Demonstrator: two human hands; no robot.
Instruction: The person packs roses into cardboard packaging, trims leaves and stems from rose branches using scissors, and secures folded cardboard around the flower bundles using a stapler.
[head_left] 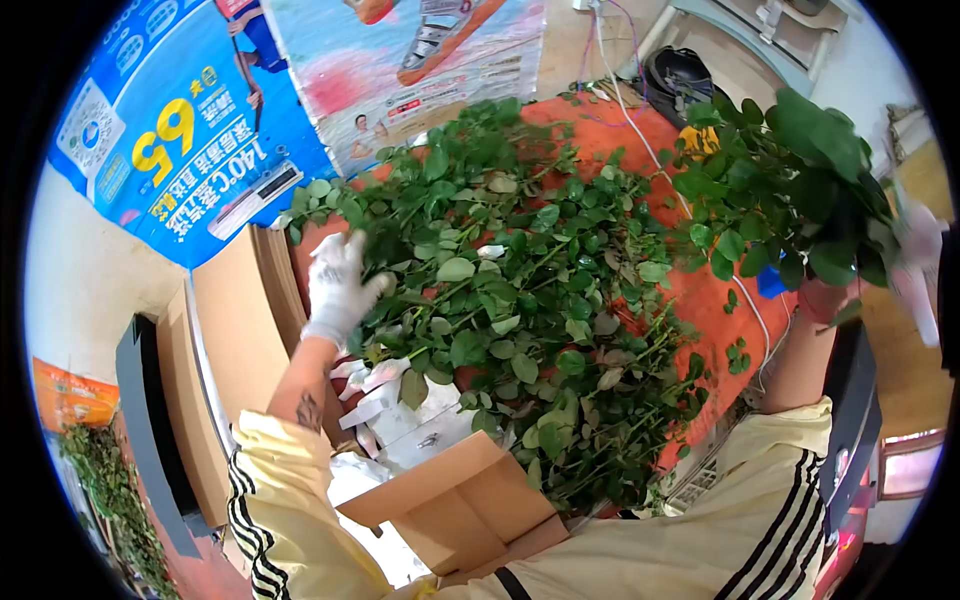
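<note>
My left hand, in a white glove, is held over the left edge of a broad heap of leafy green stems. Its fingers are apart, with the thumb beside the leaves and nothing visibly gripped. Out to the right, my right hand is raised with a bunch of leafy stems, and the leaves hide most of its fingers. Pale pinkish-white shapes show blurred at the bunch's outer end; I cannot tell what they are. Several white-wrapped heads stick out of the heap near my left forearm.
The heap lies on an orange-red surface, crossed by a white cable. An open cardboard box is right before me. Folded cardboard stands at left. A blue poster covers the wall, and a black helmet-like object sits at back right.
</note>
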